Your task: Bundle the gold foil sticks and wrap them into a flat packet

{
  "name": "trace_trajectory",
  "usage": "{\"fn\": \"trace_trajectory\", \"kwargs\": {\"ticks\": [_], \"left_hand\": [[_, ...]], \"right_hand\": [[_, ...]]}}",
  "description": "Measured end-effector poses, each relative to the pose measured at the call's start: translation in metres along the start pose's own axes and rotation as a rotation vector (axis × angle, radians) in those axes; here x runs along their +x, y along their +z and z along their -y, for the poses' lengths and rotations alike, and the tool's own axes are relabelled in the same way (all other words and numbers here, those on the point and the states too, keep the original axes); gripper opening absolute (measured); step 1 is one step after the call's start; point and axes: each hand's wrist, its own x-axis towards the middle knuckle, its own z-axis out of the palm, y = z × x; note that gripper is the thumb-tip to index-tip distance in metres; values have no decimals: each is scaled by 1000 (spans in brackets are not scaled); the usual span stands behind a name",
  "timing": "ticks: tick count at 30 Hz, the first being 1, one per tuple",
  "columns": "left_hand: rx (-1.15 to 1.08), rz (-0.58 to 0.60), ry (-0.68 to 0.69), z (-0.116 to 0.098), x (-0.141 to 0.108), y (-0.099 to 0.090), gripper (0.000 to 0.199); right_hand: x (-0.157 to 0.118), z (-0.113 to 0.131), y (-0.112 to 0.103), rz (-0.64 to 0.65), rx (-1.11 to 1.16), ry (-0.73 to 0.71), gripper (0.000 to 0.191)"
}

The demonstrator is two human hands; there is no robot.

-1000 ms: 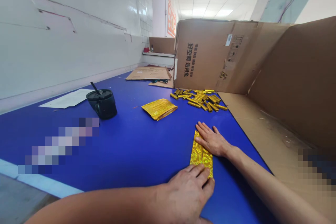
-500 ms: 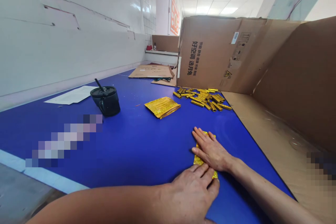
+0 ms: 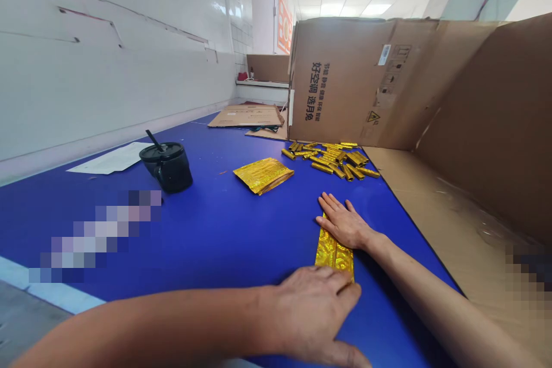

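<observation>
A shiny gold sheet [image 3: 334, 253] lies on the blue table [image 3: 215, 230] between my hands. My right hand [image 3: 342, 223] rests flat on its far end, fingers stretched out. Over its near end is my left hand [image 3: 313, 307], the thumb spread away and the fingertips touching the sheet. Farther off, a stack of gold sheets [image 3: 263, 175] lies near the middle of the table. Several small rolled gold pieces [image 3: 332, 156] are piled beyond my right hand, by the cardboard box.
A dark lidded mug [image 3: 168, 168] and white paper [image 3: 110, 159] are at the left. A large cardboard box [image 3: 353, 80] stands at the back right, with flat cardboard [image 3: 245, 115] beside it. A blurred-out item lies at the front left.
My right hand has moved away along the sheet, and more of the gold shows between my hands. My left thumb has spread outward. The view has shifted slightly.
</observation>
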Motion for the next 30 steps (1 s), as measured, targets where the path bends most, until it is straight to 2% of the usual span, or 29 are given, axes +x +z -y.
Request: {"fn": "trace_trajectory", "kwargs": {"ticks": [3, 6, 9, 13, 19, 22, 24, 27, 29, 30], "left_hand": [[-83, -31, -19, 9, 9, -4, 78], [-103, 18, 30, 12, 8, 1, 83], [-100, 81, 51, 6, 1, 5, 79], [-48, 148, 27, -5, 1, 7, 63], [76, 95, -76, -14, 22, 26, 68], [112, 100, -100, -17, 26, 28, 69], [118, 108, -107, -19, 25, 24, 69], [116, 134, -111, -21, 23, 18, 70], [130, 136, -106, -21, 23, 18, 70], [145, 127, -97, -20, 23, 20, 70]], "right_hand": [[1, -1, 0, 5, 0, -1, 72], [0, 0, 0, 2, -10, -16, 73], [0, 0, -1, -2, -17, -27, 74], [3, -1, -3, 9, -21, -72, 75], [12, -1, -7, 19, -13, -168, 77], [15, -4, -4, 7, -14, -184, 76], [19, -8, -3, -23, -24, -156, 74], [22, -14, -9, -142, -72, 12, 71], [20, -11, -15, -226, -88, 99, 69], [16, -7, -18, -246, -78, 98, 68]]}}
